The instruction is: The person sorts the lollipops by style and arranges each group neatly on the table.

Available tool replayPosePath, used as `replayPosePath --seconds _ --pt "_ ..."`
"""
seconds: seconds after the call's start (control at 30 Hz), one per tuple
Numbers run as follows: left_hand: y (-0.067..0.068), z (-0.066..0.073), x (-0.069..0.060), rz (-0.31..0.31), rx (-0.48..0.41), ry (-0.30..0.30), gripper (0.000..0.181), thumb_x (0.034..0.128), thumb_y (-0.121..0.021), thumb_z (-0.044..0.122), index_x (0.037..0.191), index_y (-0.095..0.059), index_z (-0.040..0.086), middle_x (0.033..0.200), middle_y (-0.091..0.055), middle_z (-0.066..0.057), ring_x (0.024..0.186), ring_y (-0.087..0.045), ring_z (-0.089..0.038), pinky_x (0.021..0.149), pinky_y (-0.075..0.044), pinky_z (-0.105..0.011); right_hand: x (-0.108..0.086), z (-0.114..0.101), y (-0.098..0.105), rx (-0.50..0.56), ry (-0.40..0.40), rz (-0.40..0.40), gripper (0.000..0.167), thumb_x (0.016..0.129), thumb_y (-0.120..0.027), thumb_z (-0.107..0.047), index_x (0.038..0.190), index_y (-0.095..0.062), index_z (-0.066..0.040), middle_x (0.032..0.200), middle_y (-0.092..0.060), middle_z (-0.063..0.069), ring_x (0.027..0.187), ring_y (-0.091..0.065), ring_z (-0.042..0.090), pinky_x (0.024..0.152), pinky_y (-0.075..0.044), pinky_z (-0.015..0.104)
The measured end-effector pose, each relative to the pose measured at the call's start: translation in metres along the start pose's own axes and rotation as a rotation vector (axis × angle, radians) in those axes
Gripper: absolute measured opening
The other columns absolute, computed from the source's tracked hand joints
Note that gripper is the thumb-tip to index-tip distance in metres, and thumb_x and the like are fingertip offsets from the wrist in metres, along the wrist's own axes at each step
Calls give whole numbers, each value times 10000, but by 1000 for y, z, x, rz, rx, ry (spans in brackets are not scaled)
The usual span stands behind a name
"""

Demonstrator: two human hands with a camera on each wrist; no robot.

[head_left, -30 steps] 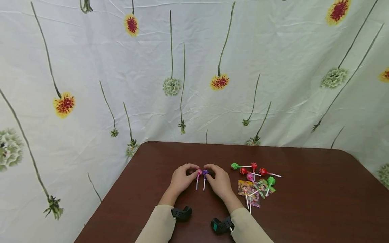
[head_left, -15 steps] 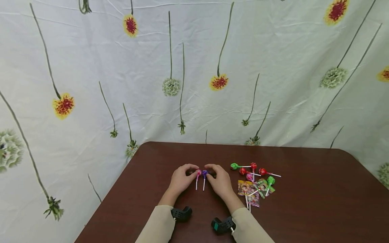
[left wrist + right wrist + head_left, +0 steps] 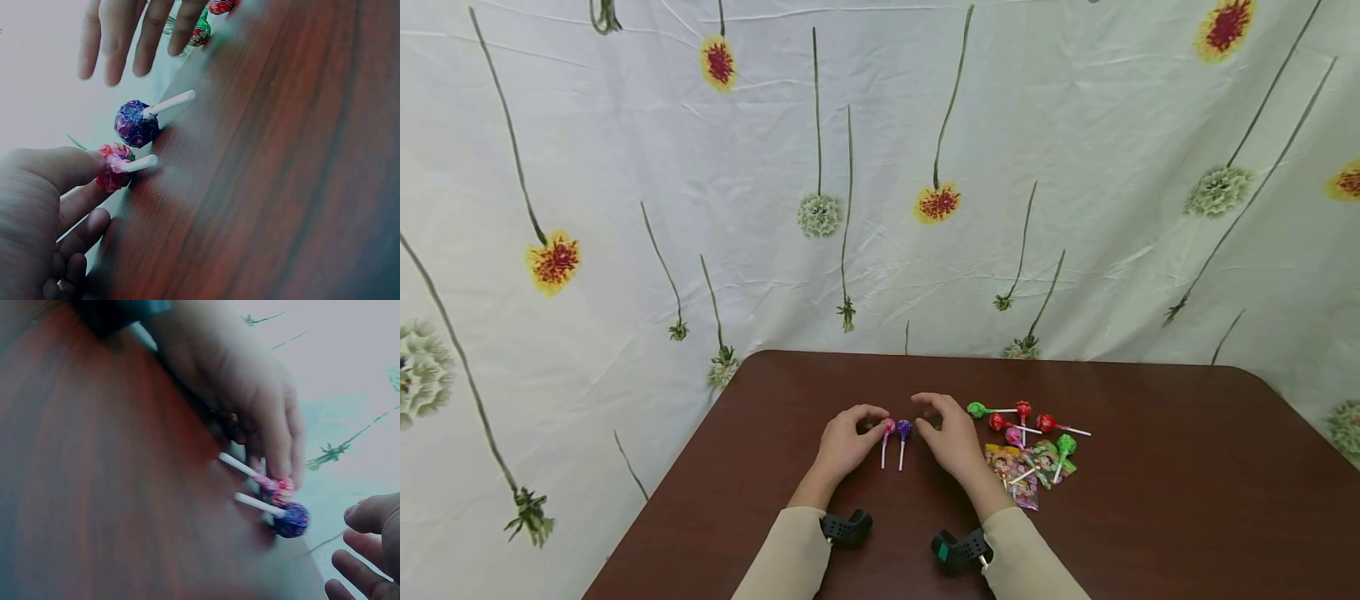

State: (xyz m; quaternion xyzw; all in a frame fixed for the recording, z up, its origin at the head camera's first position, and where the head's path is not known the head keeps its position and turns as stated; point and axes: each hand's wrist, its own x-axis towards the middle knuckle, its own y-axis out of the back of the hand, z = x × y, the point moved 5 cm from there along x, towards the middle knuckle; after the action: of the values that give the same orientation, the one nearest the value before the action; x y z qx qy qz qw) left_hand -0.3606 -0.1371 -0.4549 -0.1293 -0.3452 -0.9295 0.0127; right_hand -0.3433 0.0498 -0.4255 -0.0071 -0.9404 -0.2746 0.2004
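A pink lollipop [image 3: 888, 427] and a purple lollipop [image 3: 903, 429] lie side by side on the table, their white sticks toward the person. My left hand [image 3: 847, 443] pinches the pink one's wrapped head between thumb and fingers, plain in the left wrist view. Just right of the purple lollipop [image 3: 292, 520], my right hand [image 3: 953, 443] stands apart from it, fingers spread and holding nothing.
Right of the right hand lies a loose group: red lollipops [image 3: 1046, 423], green lollipops [image 3: 1065, 445], another pink lollipop [image 3: 1015, 436] and printed candy packets [image 3: 1011, 467]. A flower-patterned cloth [image 3: 880, 250] hangs behind the brown table [image 3: 1150, 483].
My right hand has let go of the purple lollipop and moved a little right and away, its fingers spreading. The left hand stays at the pink lollipop.
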Motion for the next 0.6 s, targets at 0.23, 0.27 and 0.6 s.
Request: replayPosePath --seconds 0.23,0.27,0.6 --pt "0 -1 0 4 1 8 146 909 -730 313 1043 -750 257 1001 -712 31 880 -588 -133 795 -479 -328 5 1 20 -29 1 42 306 908 -695 -45 1205 -690 -119 1145 -667 145 1004 -647 291 845 -535 478" --pt "0 -1 0 4 0 8 146 909 -731 311 1043 -750 255 1002 -712 31 880 -588 -133 795 -480 -328 6 2 23 -43 -3 50 309 908 -697 -52 1209 -690 -124 1141 -669 137 1002 -641 285 846 -529 475" --pt "1 1 -1 1 3 -4 146 911 -729 297 1048 -748 250 980 -707 35 861 -570 -127 773 -459 -314 10 18 53 -182 -91 101 347 915 -710 -129 1258 -670 -160 1228 -649 141 1083 -568 326 855 -474 501"
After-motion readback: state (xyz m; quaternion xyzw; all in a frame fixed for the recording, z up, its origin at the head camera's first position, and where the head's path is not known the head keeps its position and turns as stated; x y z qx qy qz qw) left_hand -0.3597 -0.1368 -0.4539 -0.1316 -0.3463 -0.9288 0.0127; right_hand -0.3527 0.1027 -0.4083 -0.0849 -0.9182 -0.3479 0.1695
